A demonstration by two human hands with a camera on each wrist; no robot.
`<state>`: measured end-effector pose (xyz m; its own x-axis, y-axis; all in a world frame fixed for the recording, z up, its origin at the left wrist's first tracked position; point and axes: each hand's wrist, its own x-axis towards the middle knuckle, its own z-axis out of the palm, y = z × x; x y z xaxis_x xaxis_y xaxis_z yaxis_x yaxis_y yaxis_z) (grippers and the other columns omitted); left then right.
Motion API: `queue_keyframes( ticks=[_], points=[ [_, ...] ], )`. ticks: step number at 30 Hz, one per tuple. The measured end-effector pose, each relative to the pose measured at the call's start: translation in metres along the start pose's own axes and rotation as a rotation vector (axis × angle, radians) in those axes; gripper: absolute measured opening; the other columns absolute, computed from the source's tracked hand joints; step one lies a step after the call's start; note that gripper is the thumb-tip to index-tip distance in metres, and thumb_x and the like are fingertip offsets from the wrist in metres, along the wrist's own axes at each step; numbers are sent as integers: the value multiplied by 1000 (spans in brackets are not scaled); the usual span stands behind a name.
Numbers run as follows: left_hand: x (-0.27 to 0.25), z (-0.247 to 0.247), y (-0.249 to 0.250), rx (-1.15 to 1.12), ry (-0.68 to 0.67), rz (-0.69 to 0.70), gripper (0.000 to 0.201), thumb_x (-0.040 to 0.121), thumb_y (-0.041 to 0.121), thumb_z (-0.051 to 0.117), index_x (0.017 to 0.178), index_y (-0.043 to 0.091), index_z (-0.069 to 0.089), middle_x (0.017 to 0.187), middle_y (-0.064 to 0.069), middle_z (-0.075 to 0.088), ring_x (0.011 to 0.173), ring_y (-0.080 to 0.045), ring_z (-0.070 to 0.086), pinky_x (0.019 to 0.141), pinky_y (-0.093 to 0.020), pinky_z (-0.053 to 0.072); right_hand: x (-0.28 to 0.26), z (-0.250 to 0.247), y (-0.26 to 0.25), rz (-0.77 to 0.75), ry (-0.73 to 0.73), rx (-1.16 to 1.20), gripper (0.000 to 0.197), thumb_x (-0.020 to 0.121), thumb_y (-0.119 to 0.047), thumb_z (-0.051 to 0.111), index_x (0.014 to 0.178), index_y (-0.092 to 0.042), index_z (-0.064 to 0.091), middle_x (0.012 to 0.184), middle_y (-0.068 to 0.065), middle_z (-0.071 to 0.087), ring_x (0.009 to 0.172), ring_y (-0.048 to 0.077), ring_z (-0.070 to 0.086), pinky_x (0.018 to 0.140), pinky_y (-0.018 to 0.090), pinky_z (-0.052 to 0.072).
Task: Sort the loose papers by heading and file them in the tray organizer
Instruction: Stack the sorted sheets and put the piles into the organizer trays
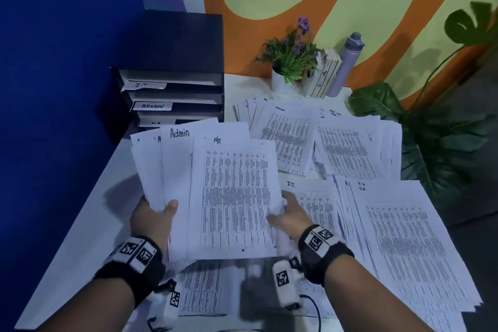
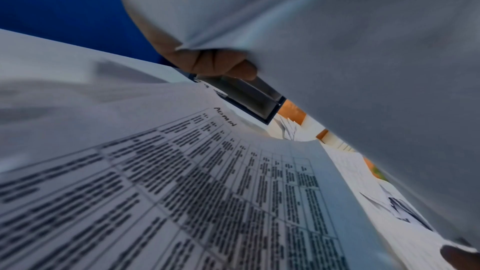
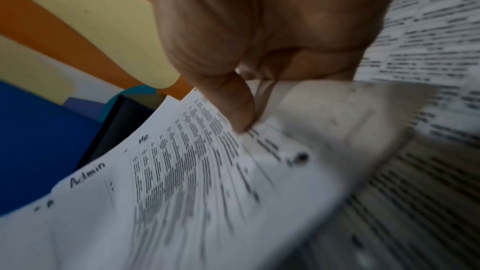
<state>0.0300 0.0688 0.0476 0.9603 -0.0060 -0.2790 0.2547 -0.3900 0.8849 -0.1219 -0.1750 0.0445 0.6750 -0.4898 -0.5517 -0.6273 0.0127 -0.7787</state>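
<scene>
I hold a fanned stack of printed papers above the white table. Its top sheet is headed "HR"; a sheet behind it reads "Admin". My left hand grips the stack's left edge, thumb on top. My right hand pinches the right edge of the HR sheet, thumb pressed on it. The black tray organizer stands at the back left, its shelves labelled IT, ADMIN and H.R. Under the stack lies a sheet headed "ADMIN".
Piles of sheets cover the table's right half: an ADMIN pile, an I.T. pile, an H.R. pile. A potted plant, a small wooden box and a bottle stand at the back. Large leaves crowd the right edge.
</scene>
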Motion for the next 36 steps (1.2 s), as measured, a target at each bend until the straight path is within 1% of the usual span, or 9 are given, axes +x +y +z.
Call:
queue_keyframes(
  ticks=[3, 7, 10, 16, 21, 23, 27, 30, 36],
  points=[
    [-2, 16, 7, 20, -22, 26, 30, 86, 11, 71, 114, 9, 61, 104, -8, 68, 98, -28, 64, 89, -35, 49, -3, -17, -4, -107, 287, -56, 63, 90, 1, 53, 136, -35, 28, 95, 6, 59, 78, 23, 63, 69, 37, 57],
    [-11, 41, 14, 23, -71, 39, 26, 87, 11, 71, 111, 10, 63, 101, -7, 68, 94, -27, 64, 87, -35, 49, -7, -53, -2, -189, 429, -299, 44, 89, 6, 48, 119, -26, 49, 103, 18, 60, 70, 24, 62, 57, 29, 47],
    [-19, 60, 18, 39, -98, 31, 20, 87, 12, 71, 104, 14, 62, 95, -5, 67, 89, -27, 64, 85, -36, 50, -7, -94, 15, -149, 615, -419, 17, 91, -6, 58, 97, -22, 61, 113, 4, 54, 86, 20, 62, 74, 27, 50],
    [-39, 97, 30, 40, -136, 23, 14, 88, 11, 70, 97, 14, 59, 91, -6, 64, 85, -28, 62, 82, -37, 51, -18, -196, 81, 186, 803, -441, 27, 90, 1, 51, 110, -10, 66, 121, 14, 51, 85, 29, 53, 79, 36, 48],
    [-55, 124, 32, 58, -208, 13, 15, 87, 15, 71, 98, 20, 62, 93, -2, 69, 87, -28, 66, 84, -39, 54, -32, -238, 112, 442, 920, -623, 26, 86, -14, 62, 109, -23, 69, 134, 11, 44, 118, 36, 42, 99, 48, 39],
    [-63, 134, 36, 55, -235, 9, 17, 87, 15, 72, 100, 19, 62, 92, -1, 69, 88, -27, 66, 84, -37, 53, -29, -233, 105, 354, 999, -648, 31, 77, -15, 73, 106, -25, 69, 142, 9, 38, 124, 35, 34, 102, 52, 32],
    [-76, 152, 42, 37, -288, 8, 23, 84, 17, 76, 103, 19, 63, 94, 2, 70, 87, -24, 67, 81, -34, 53, -13, -204, 74, -62, 691, -309, 26, 90, -19, 63, 117, -17, 66, 127, 11, 57, 107, 26, 55, 92, 35, 44],
    [-81, 161, 45, 8, -317, 10, 23, 82, 21, 78, 100, 26, 63, 93, 7, 70, 86, -19, 67, 81, -36, 55, -13, -170, 50, 36, 310, 7, 57, 92, -41, 61, 140, -16, 45, 136, 4, 51, 120, 22, 52, 97, 33, 43],
    [-82, 158, 43, -14, -364, 7, 19, 94, 25, 63, 114, 26, 64, 105, 4, 69, 100, -23, 65, 93, -46, 52, -3, -162, 49, 65, 331, 204, 66, 93, -18, 64, 140, 10, 28, 147, 29, 32, 135, 42, 34, 112, 48, 29]
  ],
)
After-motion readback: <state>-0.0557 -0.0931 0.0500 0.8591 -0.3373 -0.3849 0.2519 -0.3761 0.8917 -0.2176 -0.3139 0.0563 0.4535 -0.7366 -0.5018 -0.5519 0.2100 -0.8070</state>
